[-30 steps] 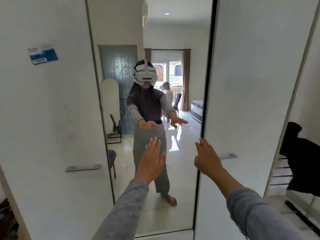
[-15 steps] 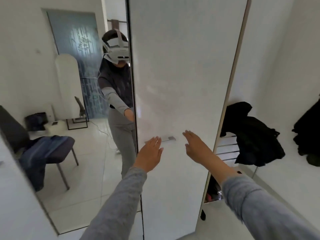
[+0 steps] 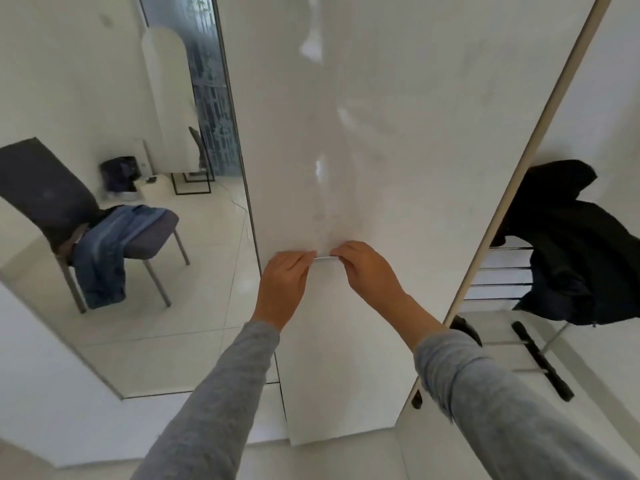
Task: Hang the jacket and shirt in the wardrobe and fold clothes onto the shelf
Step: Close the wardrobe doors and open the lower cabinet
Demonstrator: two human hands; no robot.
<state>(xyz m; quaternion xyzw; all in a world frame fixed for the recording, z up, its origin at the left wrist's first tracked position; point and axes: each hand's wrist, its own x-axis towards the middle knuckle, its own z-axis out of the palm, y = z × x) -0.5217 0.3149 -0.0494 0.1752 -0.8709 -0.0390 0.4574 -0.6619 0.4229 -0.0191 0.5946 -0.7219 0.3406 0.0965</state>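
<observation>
A bar handle is gripped at its two ends by the left hand and the right hand, a short stretch being left exposed between them; it is mounted on the wardrobe door directly ahead of both hands. To the left of the left hand a mirror panel is set beside the door, and in it a chair is reflected with jeans draped over its seat. To the right of the right hand, past the door's edge, a jacket is draped over a rack of rails.
</observation>
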